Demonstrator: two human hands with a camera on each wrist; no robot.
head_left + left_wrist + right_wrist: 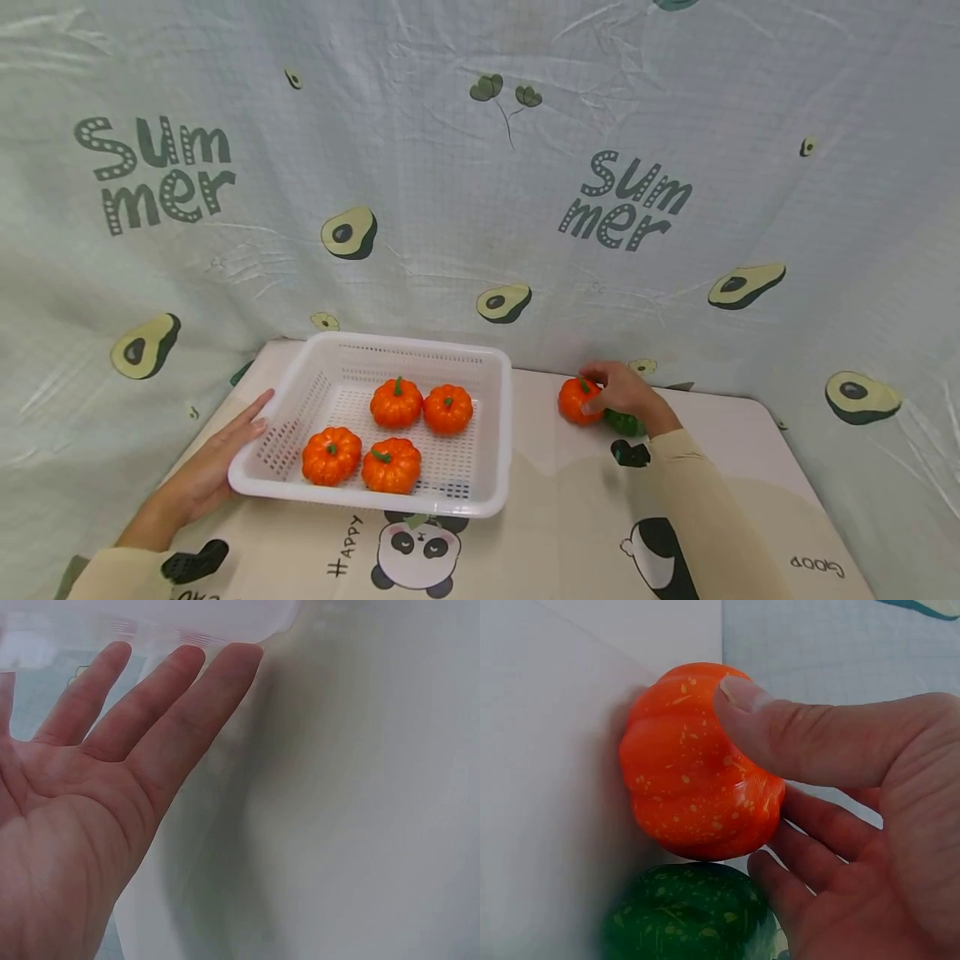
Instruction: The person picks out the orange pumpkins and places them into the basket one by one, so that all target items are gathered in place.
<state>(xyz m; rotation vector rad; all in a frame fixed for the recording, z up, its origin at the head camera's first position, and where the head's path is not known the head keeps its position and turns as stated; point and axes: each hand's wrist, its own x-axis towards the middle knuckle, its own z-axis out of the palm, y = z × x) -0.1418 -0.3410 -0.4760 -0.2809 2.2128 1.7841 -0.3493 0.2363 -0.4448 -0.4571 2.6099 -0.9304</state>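
Note:
My right hand (626, 392) grips a small orange pumpkin (576, 401) at the table's far side, right of the basket. In the right wrist view the thumb lies across the pumpkin (697, 765) and the other fingers reach behind it. Right beside it sits a green pumpkin (690, 915), partly under the hand in the head view. A white plastic basket (504, 433) stands on the left with several orange pumpkins (395, 403) inside. My left hand (213, 467) touches the basket's left side with fingers extended; in the left wrist view the fingertips meet its wall (150, 622).
The table (555, 517) carries a printed cover with a panda (417, 550) and lettering. Behind it and at both sides hangs a pale curtain (427, 167) with avocado prints, close along the table's back edge. A black strap piece (630, 453) sits at the right wrist.

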